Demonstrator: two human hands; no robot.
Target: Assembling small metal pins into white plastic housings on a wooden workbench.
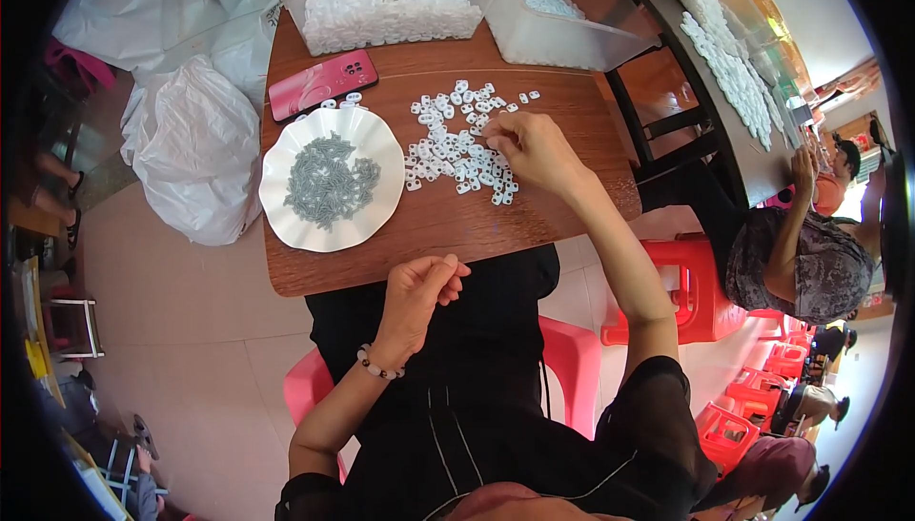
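Observation:
My left hand (424, 294) is raised just off the table's front edge, fingers curled and thumb pressed to the index finger; whatever it may hold is hidden. At the right edge of a loose heap of small white plastic pieces with two holes (443, 154), my right hand (536, 151) has its thumb and fingers closed in a pinch. What lies between those fingertips is too small to make out. Left of the heap stands a white scalloped plate (278, 206), holding a pile of small grey spring-like pieces (329, 183).
A pink phone (324, 84) lies behind the plate, with several white pieces beside it. Clear bins (391, 30) of white pieces line the table's (438, 230) far side. A white sack (191, 149) stands left. To the right, a person (801, 254) sits by another table.

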